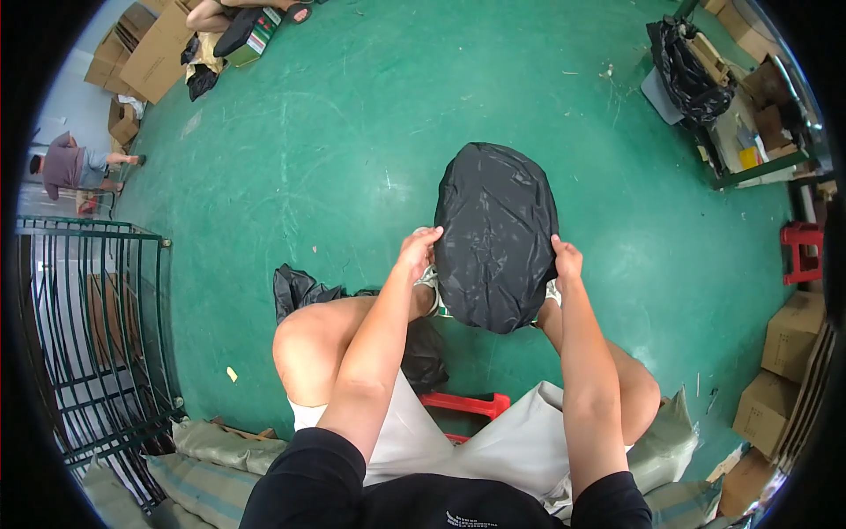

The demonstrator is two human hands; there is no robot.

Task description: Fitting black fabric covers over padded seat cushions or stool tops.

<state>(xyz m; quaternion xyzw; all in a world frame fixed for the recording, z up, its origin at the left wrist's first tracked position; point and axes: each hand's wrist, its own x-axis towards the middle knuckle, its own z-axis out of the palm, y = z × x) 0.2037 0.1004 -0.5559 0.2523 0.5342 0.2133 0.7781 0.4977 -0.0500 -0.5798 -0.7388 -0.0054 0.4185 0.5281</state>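
A black, oval fabric cover [495, 238] with a wrinkled surface is held out in front of me, between my lower legs. My left hand [418, 253] pinches its left edge, thumb lying on top. On the opposite edge, my right hand [567, 258] grips it in the same way, fingers mostly tucked underneath. The cover hides whatever lies directly below it, apart from parts of my shoes at its sides. Beside my left leg, crumpled black material [300, 293] rests on the floor, and more black material [426, 357] lies between my legs.
A red stool [467, 404] shows beneath me. Green metal bars [106, 326] stand at left; cardboard boxes [768, 410] and another red stool [802, 252] are at right. A workbench [762, 172] stands far right. Two other people are at the far left, one crouching [75, 167].
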